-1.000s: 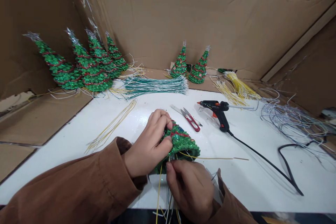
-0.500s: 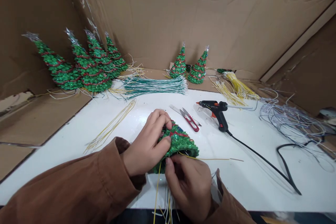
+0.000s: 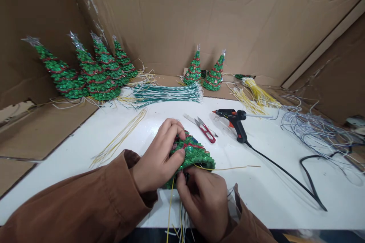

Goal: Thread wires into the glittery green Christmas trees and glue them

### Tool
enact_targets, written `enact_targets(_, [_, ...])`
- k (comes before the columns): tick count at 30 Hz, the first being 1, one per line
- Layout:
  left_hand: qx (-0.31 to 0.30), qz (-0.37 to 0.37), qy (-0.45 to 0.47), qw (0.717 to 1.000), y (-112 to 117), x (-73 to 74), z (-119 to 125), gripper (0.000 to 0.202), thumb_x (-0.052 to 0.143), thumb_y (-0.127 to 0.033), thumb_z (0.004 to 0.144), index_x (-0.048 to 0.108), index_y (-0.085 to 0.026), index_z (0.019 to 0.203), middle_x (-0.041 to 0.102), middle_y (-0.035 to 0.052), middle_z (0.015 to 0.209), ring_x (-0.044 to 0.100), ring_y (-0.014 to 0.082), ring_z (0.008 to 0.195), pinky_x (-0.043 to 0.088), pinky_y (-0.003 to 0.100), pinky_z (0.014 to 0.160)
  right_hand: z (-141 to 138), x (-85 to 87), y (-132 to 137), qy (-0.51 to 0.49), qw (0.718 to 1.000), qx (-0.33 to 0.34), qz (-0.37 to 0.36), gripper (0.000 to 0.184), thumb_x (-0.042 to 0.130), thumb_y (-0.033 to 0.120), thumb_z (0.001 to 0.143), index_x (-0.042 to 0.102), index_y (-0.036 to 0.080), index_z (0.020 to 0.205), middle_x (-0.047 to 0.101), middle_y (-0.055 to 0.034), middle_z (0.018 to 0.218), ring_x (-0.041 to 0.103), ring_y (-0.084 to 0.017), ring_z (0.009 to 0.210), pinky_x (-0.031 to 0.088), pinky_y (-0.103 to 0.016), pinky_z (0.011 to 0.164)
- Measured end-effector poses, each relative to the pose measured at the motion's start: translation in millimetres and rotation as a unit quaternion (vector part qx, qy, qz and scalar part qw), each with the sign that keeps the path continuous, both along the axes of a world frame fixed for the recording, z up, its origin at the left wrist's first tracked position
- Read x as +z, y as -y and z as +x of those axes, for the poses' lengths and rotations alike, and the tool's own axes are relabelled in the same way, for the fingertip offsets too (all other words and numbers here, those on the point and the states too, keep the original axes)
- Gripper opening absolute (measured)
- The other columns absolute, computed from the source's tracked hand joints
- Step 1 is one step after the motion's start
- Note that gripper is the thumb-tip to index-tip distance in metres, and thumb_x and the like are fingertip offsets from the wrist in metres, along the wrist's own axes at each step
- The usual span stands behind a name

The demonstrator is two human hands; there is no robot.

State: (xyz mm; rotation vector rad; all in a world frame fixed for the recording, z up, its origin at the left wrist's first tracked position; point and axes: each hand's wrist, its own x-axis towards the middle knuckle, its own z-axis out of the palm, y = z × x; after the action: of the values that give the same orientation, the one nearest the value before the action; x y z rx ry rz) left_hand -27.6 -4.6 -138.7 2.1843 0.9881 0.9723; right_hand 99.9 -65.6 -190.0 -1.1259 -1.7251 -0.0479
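A small green Christmas tree with red garland lies on its side, its hollow base facing me. My left hand is closed around the tree's upper part, thumb against the near side. At the base opening, my right hand has its fingers bent inside the rim; what the fingertips pinch is hidden. Yellow and white wires hang from the base toward the front edge, and one yellow wire sticks out to the right.
Beyond the tree lie red thread snips and a black glue gun with its cord. Green-white wires, yellow wires and a clear wire tangle lie farther out. Several finished trees stand at the back left, two at back centre.
My right hand has shifted slightly left and up, its fingers deeper at the base opening. The yellow wire on the right has tilted up a little. My left hand keeps its grip.
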Motion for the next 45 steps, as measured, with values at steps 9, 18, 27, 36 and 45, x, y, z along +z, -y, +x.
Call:
enact_targets(9, [0.009, -0.011, 0.004, 1.0, -1, 0.7, 1, 0.014, 0.041, -0.016, 0.073, 0.042, -0.02, 0.087, 0.044, 0.0069, 0.105, 0.042, 0.0218, 0.102, 0.039, 0.039, 0.089, 0, 1.9, 0, 0.002, 1.0, -0.003, 0.007, 0.024, 0.051, 0.02, 0.088, 0.059, 0.015, 0.067, 0.052, 0.0031, 0.049, 0.045, -0.009, 0.041, 0.03, -0.026, 0.047])
enact_targets(18, [-0.011, -0.047, 0.029, 0.998, -5, -3.3, -1, 0.013, 0.04, -0.017, 0.077, 0.044, -0.02, 0.088, 0.043, 0.0055, 0.108, 0.041, 0.0206, 0.109, 0.034, 0.037, 0.096, 0, -0.1, 0, -0.004, 1.0, 0.003, 0.008, 0.021, 0.051, 0.018, 0.088, 0.061, 0.014, 0.069, 0.05, 0.0036, 0.048, 0.044, -0.01, 0.039, 0.029, -0.028, 0.045])
enact_targets(27, [0.0, -0.083, 0.057, 0.995, -10, -5.3, -3, 0.014, 0.038, -0.015, 0.08, 0.047, -0.02, 0.088, 0.047, 0.0032, 0.101, 0.046, 0.019, 0.102, 0.037, 0.035, 0.093, -1, 1.2, 0, -0.006, 1.0, -0.002, 0.016, 0.021, 0.052, 0.018, 0.088, 0.06, 0.014, 0.069, 0.05, 0.0043, 0.048, 0.044, -0.009, 0.039, 0.029, -0.028, 0.045])
enact_targets(36, [0.0, -0.071, -0.016, 0.997, -22, 13.0, -2, 0.01, 0.047, -0.018, 0.082, 0.057, -0.018, 0.078, 0.057, 0.0028, 0.09, 0.054, 0.0172, 0.092, 0.041, 0.032, 0.087, 1, -1.6, 0, -0.007, 1.0, 0.024, -0.005, 0.018, 0.052, 0.014, 0.086, 0.058, 0.015, 0.068, 0.046, 0.0052, 0.048, 0.041, -0.009, 0.04, 0.027, -0.027, 0.047])
enact_targets(45, [-0.059, -0.088, -0.194, 0.975, -48, 38.3, -3, 0.013, 0.054, -0.024, 0.077, 0.06, -0.016, 0.069, 0.059, 0.0025, 0.085, 0.055, 0.0157, 0.081, 0.041, 0.029, 0.079, 0, -0.1, -1, -0.006, 1.0, 0.027, 0.004, 0.022, 0.053, 0.013, 0.085, 0.055, 0.015, 0.063, 0.042, 0.0055, 0.046, 0.036, -0.009, 0.039, 0.025, -0.028, 0.046])
